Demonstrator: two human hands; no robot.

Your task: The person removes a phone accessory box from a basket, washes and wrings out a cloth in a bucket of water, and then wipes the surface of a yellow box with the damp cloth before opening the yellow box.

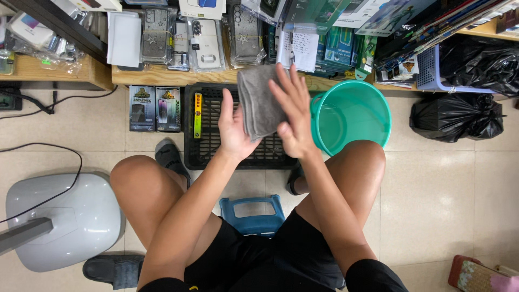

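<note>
A grey folded cloth (pixel 258 100) is pressed between my two palms, held upright in front of me. My left hand (pixel 233 128) lies flat against its left side, fingers pointing up. Flat against the cloth's right side is my right hand (pixel 293 111), fingers spread. Both hands hover above a black slatted crate (pixel 210 141) on the tiled floor. Just right of my right hand stands a teal bucket (pixel 351 116), its inside bare as far as I can see. I sit on a blue plastic stool (pixel 253 215), knees apart.
A low wooden shelf (pixel 162 77) at the back carries packaged phone cases and boxes. Two flat boxes (pixel 154 108) lean beside the crate. A grey fan base (pixel 65 219) with a cable stands at left. Black bin bags (pixel 457 116) lie right.
</note>
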